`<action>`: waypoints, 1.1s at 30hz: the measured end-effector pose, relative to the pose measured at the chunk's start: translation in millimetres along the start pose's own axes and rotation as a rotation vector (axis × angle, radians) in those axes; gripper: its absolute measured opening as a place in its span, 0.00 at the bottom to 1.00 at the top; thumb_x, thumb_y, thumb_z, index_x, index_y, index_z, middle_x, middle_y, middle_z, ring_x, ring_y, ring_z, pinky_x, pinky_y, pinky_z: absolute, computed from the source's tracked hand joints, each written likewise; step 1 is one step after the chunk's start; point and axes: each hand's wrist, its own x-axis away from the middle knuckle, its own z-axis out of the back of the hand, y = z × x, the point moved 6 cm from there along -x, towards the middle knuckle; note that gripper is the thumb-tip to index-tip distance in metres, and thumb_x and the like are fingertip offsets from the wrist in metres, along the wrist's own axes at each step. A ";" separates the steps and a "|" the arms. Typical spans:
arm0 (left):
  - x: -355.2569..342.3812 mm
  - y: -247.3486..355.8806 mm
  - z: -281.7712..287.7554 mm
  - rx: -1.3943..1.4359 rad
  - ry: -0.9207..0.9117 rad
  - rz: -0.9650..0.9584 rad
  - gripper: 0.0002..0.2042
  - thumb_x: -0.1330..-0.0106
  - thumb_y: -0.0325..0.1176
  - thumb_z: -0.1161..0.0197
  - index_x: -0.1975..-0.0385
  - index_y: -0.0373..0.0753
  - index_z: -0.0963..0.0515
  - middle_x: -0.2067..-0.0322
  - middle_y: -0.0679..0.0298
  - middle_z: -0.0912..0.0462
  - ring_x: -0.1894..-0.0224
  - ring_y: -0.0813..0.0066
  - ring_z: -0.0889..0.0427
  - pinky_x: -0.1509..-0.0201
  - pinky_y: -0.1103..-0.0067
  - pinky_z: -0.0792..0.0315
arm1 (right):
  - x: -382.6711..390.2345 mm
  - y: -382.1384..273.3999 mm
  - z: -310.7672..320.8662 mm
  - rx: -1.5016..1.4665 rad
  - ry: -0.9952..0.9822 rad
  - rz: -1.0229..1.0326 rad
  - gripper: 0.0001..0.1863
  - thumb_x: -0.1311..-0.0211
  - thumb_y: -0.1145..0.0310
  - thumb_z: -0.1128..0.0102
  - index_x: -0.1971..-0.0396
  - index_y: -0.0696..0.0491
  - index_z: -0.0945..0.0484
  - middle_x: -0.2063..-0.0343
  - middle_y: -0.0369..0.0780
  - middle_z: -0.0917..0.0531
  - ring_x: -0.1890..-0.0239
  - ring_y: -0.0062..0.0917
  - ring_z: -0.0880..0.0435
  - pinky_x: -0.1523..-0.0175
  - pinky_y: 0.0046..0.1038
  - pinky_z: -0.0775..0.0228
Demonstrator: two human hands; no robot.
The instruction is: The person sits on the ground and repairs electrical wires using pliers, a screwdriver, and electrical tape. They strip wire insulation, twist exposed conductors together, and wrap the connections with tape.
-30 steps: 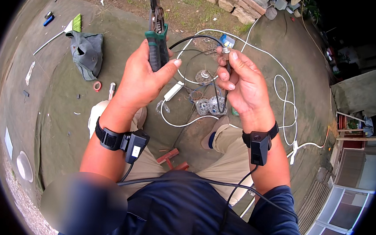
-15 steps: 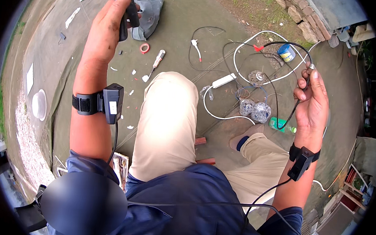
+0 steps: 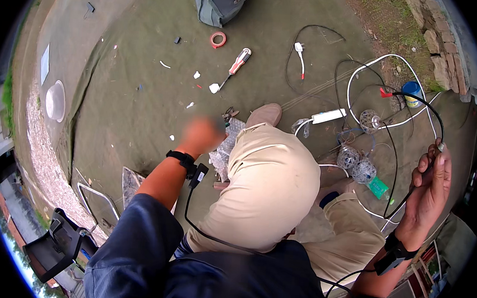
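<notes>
My right hand [image 3: 432, 185] is closed on a black cable [image 3: 438, 118], with fingers and thumb pinching near a small pale fitting on it. The cable arcs up and leftward to a red tip [image 3: 385, 93]. My left hand [image 3: 202, 135] is low beside my bent knee, smeared by motion, so its fingers and anything in them cannot be made out. Next to it lies a sheet of bubble wrap [image 3: 228, 148], with small dark metal items [image 3: 230, 114] at its top. White cable [image 3: 397, 56] loops on the ground left of my right hand, near a white power strip [image 3: 329, 116].
A screwdriver [image 3: 237, 67], red tape roll [image 3: 218, 39] and grey bag [image 3: 221, 5] lie ahead. Wire-filled clear globes [image 3: 363, 170], a green bottle [image 3: 377, 187] and blue tin [image 3: 411, 94] are at right. A white plug [image 3: 299, 53] lies farther off. A black chair [image 3: 60, 244] stands lower left.
My left hand has come down from the upper left, where it held a dark-handled tool, to beside the bubble wrap. My right hand keeps the black cable. The whole view has shifted.
</notes>
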 end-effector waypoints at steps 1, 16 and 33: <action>-5.7 -7.0 -18.6 -0.031 0.029 -0.023 0.22 0.46 0.50 0.31 0.62 0.37 0.19 0.63 0.53 0.18 0.63 0.55 0.19 0.58 0.64 0.25 | -5.0 3.3 2.1 0.004 -0.004 0.002 0.19 0.26 0.63 0.47 0.44 0.60 0.26 0.61 0.36 0.22 0.68 0.13 0.27 0.76 0.11 0.42; -196.1 7.2 -2.6 0.125 0.026 0.107 0.37 0.41 0.35 0.31 0.32 0.42 0.41 0.37 0.48 0.35 0.37 0.48 0.30 0.38 0.62 0.29 | -26.3 37.6 9.0 -0.195 0.073 -0.242 0.18 0.25 0.64 0.50 0.45 0.61 0.30 0.60 0.38 0.28 0.72 0.14 0.32 0.79 0.11 0.39; -229.2 72.3 -28.4 -0.106 0.065 -0.056 0.15 0.37 0.33 0.42 0.52 0.36 0.23 0.56 0.51 0.20 0.56 0.52 0.18 0.56 0.65 0.22 | -13.4 46.5 68.4 -0.184 0.198 -0.243 0.17 0.27 0.64 0.48 0.47 0.60 0.27 0.64 0.38 0.28 0.77 0.14 0.29 0.82 0.12 0.38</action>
